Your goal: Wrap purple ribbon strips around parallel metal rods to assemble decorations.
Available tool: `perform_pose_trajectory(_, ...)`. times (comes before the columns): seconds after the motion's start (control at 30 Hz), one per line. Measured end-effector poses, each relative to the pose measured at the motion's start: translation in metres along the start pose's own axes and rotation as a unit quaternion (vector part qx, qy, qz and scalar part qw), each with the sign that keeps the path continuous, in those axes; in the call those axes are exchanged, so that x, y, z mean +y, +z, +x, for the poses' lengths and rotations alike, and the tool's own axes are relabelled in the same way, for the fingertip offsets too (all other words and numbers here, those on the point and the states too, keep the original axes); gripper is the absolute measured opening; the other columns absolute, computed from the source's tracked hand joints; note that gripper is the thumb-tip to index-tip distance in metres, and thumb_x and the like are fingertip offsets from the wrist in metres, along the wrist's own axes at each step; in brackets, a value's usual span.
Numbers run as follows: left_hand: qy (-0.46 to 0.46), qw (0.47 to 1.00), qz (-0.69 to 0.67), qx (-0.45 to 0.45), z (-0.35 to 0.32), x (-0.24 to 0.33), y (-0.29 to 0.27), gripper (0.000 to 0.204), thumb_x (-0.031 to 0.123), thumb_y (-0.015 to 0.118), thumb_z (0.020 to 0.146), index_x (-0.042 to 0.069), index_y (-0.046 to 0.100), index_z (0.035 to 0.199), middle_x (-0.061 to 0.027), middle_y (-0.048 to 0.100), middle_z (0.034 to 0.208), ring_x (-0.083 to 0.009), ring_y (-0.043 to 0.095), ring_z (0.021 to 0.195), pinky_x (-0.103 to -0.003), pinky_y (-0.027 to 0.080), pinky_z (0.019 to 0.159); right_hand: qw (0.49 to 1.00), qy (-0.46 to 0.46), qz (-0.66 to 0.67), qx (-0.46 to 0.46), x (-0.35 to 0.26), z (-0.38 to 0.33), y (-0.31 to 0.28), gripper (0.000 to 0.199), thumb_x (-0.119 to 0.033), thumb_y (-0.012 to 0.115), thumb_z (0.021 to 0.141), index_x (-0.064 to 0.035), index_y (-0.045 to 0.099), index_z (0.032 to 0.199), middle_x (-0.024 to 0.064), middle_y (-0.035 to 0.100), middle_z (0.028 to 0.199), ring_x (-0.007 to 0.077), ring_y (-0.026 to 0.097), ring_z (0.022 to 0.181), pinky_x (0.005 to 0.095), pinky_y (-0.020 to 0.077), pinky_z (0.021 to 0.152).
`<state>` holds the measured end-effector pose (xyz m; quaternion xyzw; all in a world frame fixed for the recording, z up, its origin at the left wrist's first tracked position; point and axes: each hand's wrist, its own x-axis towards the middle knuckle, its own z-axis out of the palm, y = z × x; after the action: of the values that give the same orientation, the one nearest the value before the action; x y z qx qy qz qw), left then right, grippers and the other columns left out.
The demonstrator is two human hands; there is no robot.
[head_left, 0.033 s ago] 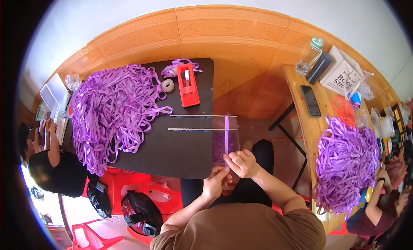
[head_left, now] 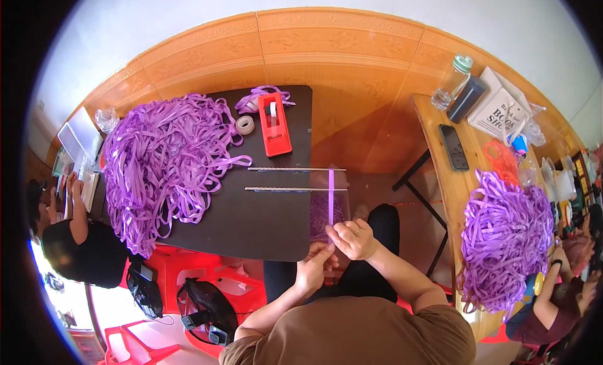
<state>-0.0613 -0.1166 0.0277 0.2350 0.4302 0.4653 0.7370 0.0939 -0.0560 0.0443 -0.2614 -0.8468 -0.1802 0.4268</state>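
Observation:
A narrow purple ribbon hangs straight across two thin metal rods, the far rod and the near rod. Both rods stick out past the right edge of the dark table. My right hand pinches the ribbon near its lower end, thumb and fingers pressed together. Just below and to the left, my left hand has its fingers closed at the same ribbon end. The ribbon's tip is hidden between my fingers.
A big heap of purple ribbon covers the table's left. Behind the rods are a red tape dispenser and a tape roll. Under the rods is a see-through bin with purple ribbon. A wooden table on the right bears another heap.

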Motion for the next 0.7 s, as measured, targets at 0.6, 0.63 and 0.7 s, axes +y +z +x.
perform_pose_trajectory(0.6, 0.096, 0.993, 0.016, -0.062, 0.030, -0.010, 0.007, 0.037, 0.007, 0.051, 0.093, -0.002, 0.046, 0.128, -0.0110, 0.062, 0.103, -0.0132, 0.058, 0.078, -0.022, 0.043, 0.064, 0.986, 0.105, 0.121, 0.038, 0.064, 0.093, -0.020, 0.027, 0.001, 0.061, 0.065, -0.0031, 0.065, 0.091, 0.0084, 0.056, 0.077, 0.0246, 0.054, 0.063, 0.0347, 0.0427, 0.056)
perform_pose_trajectory(0.63, 0.111, 0.992, 0.017, -0.058, 0.034, -0.009, 0.011, 0.037, 0.007, 0.051, 0.093, -0.002, 0.045, 0.128, -0.0111, 0.062, 0.105, -0.0129, 0.058, 0.079, -0.022, 0.043, 0.064, 0.977, 0.136, 0.161, 0.028, 0.077, 0.095, -0.014, 0.026, 0.005, 0.062, 0.067, -0.0035, 0.065, 0.092, 0.0093, 0.056, 0.077, 0.0239, 0.056, 0.065, 0.0326, 0.0438, 0.057)
perform_pose_trajectory(0.7, 0.112, 0.992, 0.013, -0.058, 0.045, -0.010, 0.015, 0.039, 0.007, 0.052, 0.092, 0.001, 0.045, 0.130, -0.0097, 0.061, 0.108, -0.0125, 0.058, 0.082, -0.021, 0.042, 0.065, 0.899, 0.275, 0.342, 0.010, 0.102, 0.094, 0.008, 0.012, 0.007, 0.058, 0.084, 0.0008, 0.065, 0.091, 0.0060, 0.056, 0.079, 0.0143, 0.057, 0.070, 0.0261, 0.0433, 0.058)
